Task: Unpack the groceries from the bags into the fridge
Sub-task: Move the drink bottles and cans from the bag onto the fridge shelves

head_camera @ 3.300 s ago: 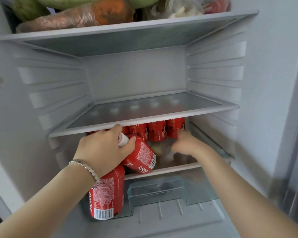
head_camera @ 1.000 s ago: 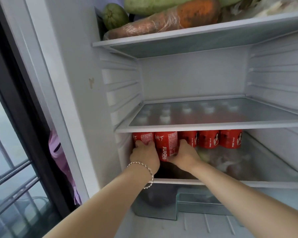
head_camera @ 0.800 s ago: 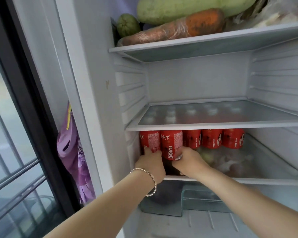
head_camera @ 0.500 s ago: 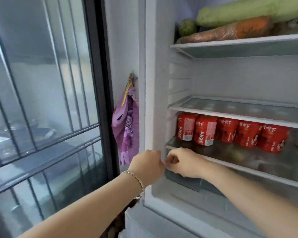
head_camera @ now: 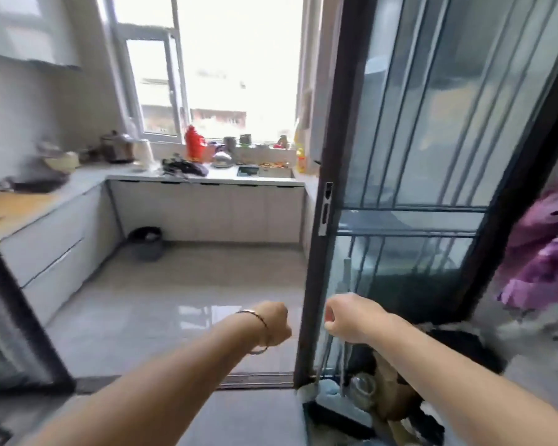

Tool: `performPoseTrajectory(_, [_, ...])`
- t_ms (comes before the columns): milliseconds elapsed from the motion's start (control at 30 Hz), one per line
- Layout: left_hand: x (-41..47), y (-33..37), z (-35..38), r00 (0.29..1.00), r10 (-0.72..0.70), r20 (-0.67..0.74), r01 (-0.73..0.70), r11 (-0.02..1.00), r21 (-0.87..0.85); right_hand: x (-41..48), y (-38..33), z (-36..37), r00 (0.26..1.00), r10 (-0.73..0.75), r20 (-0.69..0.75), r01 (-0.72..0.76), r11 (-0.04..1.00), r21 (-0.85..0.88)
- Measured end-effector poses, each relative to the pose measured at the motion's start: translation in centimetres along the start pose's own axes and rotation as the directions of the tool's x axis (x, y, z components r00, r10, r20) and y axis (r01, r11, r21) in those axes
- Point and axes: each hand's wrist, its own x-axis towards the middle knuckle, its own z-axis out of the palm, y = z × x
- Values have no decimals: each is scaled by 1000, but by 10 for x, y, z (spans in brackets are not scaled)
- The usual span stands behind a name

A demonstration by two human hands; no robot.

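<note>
Head view has swung away from the fridge, now out of frame with the red juice bottles shelved inside. It faces a glossy tiled kitchen floor (head_camera: 181, 284) beyond a dark-framed, ribbed-glass sliding door (head_camera: 432, 123). The left hand (head_camera: 273, 323) and right hand (head_camera: 351, 318) are both clenched and empty, so another bag is probably next.

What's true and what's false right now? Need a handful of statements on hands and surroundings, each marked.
1. The left hand and right hand hold nothing. True.
2. The bracelet is on the right wrist. False: left wrist.
3. The fridge fills the view. False: no fridge shows, only a sliding glass door and a counter beyond.
4. A red flask stands on the counter. True.
5. The grey bin sits on the counter. False: it stands on the floor.
</note>
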Motion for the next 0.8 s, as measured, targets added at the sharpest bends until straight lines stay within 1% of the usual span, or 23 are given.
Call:
performPoseTrajectory(67, [-34,-76,5,986,-153,-68,147,986,-80,19,-77,11,993,-122,3,122,991,-49])
performPoseTrajectory(167, [-100,-184,9,913,-384,-134,362,918,-161,29,-204,27,946,-323,21,323,941,-101])
performPoseTrajectory(200, [-130,-228,11,874,-464,-144,437,881,-183,31,-257,35,917,-399,24,398,910,-116])
performPoseTrajectory(267, [-172,-282,13,818,-560,-135,532,824,-195,29,-328,46,866,-500,14,496,856,-143])
performPoseTrajectory(367, [-263,-386,19,695,-712,-98,680,696,-230,18,-465,70,752,-657,43,654,739,-161])
performPoseTrajectory(400, [-295,-417,22,642,-761,-91,724,642,-253,12,-506,78,707,-705,52,703,694,-155])
performPoseTrajectory(467, [-355,-472,30,532,-843,-84,789,529,-314,0,-583,98,639,-762,102,769,632,-92])
performPoseTrajectory(533, [-409,-513,39,433,-899,-69,824,425,-375,-12,-649,119,576,-798,179,815,577,-52])
performPoseTrajectory(633, [-477,-561,56,308,-951,-37,859,294,-418,-31,-735,147,470,-840,271,876,482,-25])
performPoseTrajectory(733, [-529,-600,73,186,-982,-17,885,175,-431,-50,-810,173,345,-879,328,931,365,-3])
performPoseTrajectory(800, [-558,-622,83,111,-994,1,890,99,-444,-59,-856,191,276,-891,362,956,292,-11])
